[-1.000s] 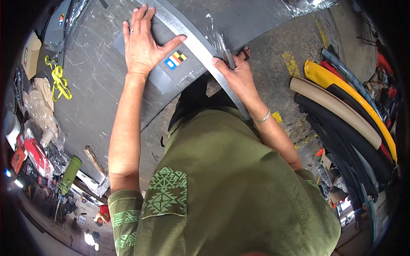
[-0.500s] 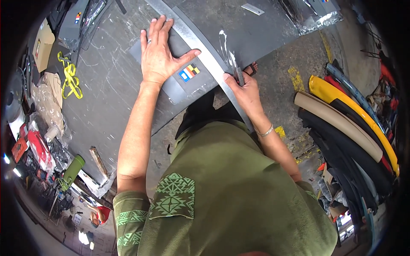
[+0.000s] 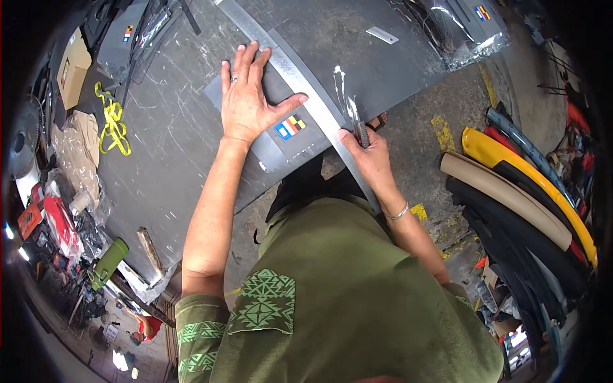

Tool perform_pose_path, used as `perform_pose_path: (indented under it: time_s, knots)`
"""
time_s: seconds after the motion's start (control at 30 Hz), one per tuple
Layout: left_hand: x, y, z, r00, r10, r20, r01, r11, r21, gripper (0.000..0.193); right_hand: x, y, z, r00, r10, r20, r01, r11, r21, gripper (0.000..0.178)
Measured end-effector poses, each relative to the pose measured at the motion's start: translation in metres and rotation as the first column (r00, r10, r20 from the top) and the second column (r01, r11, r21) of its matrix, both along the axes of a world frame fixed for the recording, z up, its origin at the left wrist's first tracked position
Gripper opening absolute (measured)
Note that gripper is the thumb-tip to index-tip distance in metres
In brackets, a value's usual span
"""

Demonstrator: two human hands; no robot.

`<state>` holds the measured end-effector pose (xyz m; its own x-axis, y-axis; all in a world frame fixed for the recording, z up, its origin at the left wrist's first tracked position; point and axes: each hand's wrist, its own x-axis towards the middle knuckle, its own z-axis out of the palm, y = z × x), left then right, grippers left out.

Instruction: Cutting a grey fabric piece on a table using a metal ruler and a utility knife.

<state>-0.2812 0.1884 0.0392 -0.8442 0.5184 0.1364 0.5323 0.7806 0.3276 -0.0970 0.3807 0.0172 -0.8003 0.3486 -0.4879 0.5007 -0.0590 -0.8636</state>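
My left hand (image 3: 246,105) lies flat with fingers spread on a grey sheet (image 3: 268,155). Its thumb reaches to the edge of a long metal ruler (image 3: 294,75) that runs diagonally over the sheet toward my body. Below that thumb, a small multicoloured label (image 3: 291,128) shows on the sheet. Beside the ruler, near the table edge, my right hand (image 3: 375,163) is closed round a utility knife (image 3: 364,135), its thumb at the ruler's edge. The knife's blade is hard to make out against white marks on the table.
The dark, scratched worktable (image 3: 172,134) carries a yellow strap (image 3: 113,124), an open cardboard box (image 3: 75,69) and a loose flat metal piece (image 3: 382,35). Plastic-wrapped goods (image 3: 479,48) lie far right. Rolls of material, one yellow (image 3: 511,159), stand at right. A person's foot (image 3: 381,120) shows beyond the table edge.
The whole view has shifted, so the table and both hands appear slightly lower. My hands, the ruler and the knife keep about the same places relative to each other.
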Motion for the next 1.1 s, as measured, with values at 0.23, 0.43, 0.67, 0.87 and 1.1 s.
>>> perform_pose_path:
  time_s: [0.23,0.43,0.67,0.87,1.1]
  knots:
    - [0.0002,0.0,0.0002,1.0,0.001,-0.002,-0.001,1.0,0.0,0.112,0.0002,0.0007,0.0025,1.0,0.011,0.015,-0.012,1.0,0.018,0.031]
    - [-0.0005,0.0003,0.0002,1.0,0.004,-0.004,-0.004,1.0,-0.006,0.111,-0.0017,0.0019,0.0077,0.999,0.024,0.045,-0.025,1.0,0.01,0.03]
    - [-0.0005,0.0005,-0.0001,1.0,0.0,-0.007,0.0,1.0,-0.013,0.111,-0.0009,0.0016,0.0049,0.999,0.02,0.03,-0.02,1.0,-0.008,0.03]
    - [-0.0003,0.0,-0.0012,1.0,-0.003,-0.012,0.003,1.0,-0.007,0.112,0.0001,0.0006,0.0034,0.999,0.009,0.035,-0.009,1.0,-0.017,0.029]
    - [-0.0011,-0.0005,-0.0022,1.0,-0.008,-0.017,0.008,1.0,-0.013,0.112,-0.0006,0.0005,0.004,1.0,-0.001,0.031,0.002,1.0,-0.013,0.03]
